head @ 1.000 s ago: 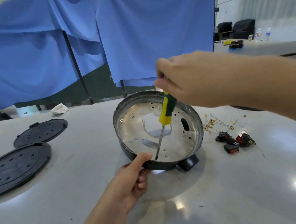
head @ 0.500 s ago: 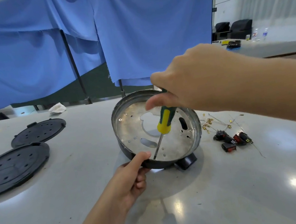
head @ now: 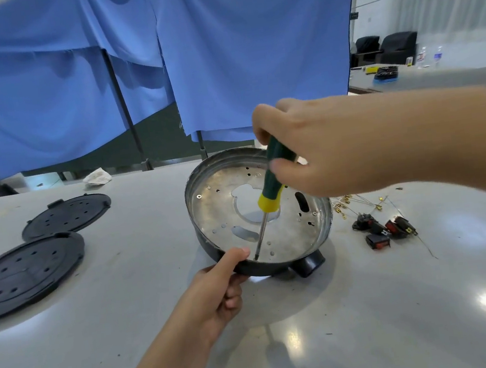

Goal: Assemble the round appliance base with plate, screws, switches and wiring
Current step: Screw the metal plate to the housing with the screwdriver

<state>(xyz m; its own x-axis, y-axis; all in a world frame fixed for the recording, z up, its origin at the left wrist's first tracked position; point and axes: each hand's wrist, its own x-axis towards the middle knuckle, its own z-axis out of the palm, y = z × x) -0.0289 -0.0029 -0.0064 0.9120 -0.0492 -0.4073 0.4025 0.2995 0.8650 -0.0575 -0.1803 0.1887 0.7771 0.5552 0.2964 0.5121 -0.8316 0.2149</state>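
We see a pale grey table (head: 377,320) from above, with a round appliance base (head: 203,244) sitting near its middle, tipped so that its open side faces us. Inside it lies a shiny metal plate (head: 217,212) pierced with small holes and a large cut-out at its centre. The left hand (head: 219,292) reaches in from the bottom and grips the near rim of the base, thumb on top of the edge and fingers curled beneath it. The right hand (head: 321,152) comes in from the right and is wrapped around the green and yellow handle of a screwdriver (head: 270,189). The screwdriver leans down and to the left, and its tip rests on the plate close to the near rim, just beside the left thumb. We cannot tell whether a screw sits under the tip. To the right of the base, on the table, lie a few black and red rocker switches (head: 383,228), and just behind them a loose scatter of thin wires with brass terminals (head: 358,202). On the left, well apart from the base, two round black perforated covers (head: 24,272) lie flat, one overlapping the other. Blue cloth (head: 248,44) hangs behind the table.
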